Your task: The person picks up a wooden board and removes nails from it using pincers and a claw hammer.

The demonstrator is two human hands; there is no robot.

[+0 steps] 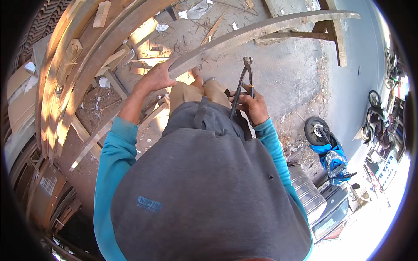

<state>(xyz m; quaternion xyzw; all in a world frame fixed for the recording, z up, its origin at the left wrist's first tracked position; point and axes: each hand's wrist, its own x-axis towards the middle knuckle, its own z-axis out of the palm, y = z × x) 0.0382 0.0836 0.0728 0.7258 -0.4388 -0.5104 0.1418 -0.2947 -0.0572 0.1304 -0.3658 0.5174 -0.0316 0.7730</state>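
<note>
My left hand (pixel 156 79) is closed around a long wooden plank (pixel 244 38), its thumb resting on the near side. From that grip the plank stretches across to the upper right, curved in this wide view. My right hand (pixel 253 105) holds a pair of long-handled pincers (pixel 240 89) by the handles, jaws pointing up and away from me. Those jaws are close to the plank's lower edge but apart from it. Some of the right fingers are hidden behind the handles. My legs in tan trousers show just beyond the dark shirt.
Long boards (pixel 93 52) are stacked on the left. A wooden frame (pixel 334 32) stands at the upper right, near the plank's far end. Wood scraps and paper litter the grey floor (pixel 287 71). A motorbike with blue panels (pixel 333 163) and a dark car (pixel 333 213) are on the right.
</note>
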